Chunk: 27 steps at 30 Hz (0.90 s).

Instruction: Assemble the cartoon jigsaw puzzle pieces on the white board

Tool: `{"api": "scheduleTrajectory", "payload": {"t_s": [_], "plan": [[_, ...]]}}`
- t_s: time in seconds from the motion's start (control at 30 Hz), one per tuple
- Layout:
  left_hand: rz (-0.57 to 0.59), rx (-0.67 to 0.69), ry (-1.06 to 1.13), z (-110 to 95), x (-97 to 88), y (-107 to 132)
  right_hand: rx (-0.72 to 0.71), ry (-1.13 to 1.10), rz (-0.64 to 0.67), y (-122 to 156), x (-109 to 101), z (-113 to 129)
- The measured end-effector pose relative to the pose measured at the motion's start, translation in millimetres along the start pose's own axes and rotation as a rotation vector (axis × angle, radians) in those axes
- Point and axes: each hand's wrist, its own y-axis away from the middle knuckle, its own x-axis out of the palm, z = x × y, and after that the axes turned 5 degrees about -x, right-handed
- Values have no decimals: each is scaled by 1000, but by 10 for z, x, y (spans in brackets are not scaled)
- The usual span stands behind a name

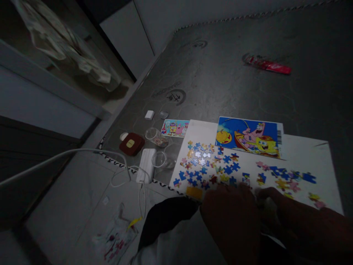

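Dim light makes my hands dark. My left hand [231, 217] is curled over the near edge of a white board [300, 147], its fingers bent together just below a small printed jigsaw piece [246, 179]. To its right, my right hand [295, 217] has finger and thumb drawn together close to the left fingertips; what they hold, if anything, is hidden. Loose blue, yellow and pink jigsaw pieces [227, 169] lie across the board's left half, and another group of jigsaw pieces [292, 180] lies at the right. A cartoon picture card [245, 134] rests flat along the board's far side.
Left of the board are a smaller cartoon card [173, 127], clear plastic cups [162, 162], a white power strip [146, 165] with a cable, a brown box [131, 144] and a white block [149, 115]. A red object [273, 66] lies farther back. A plastic bag [116, 239] sits on the floor.
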Motion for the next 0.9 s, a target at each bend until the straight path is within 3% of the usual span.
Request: {"api": "scheduleTrajectory", "payload": {"t_s": [0.4,0.67,0.9], "plan": [[58,51,6,30,-70,31,5,22,18,-5,-23,37],[32,134,-149,93,-13,39,107,194,2,-138,-299,373],[-205,318,-190,337,176,23,55,206,-41,-107,-354,337]]}}
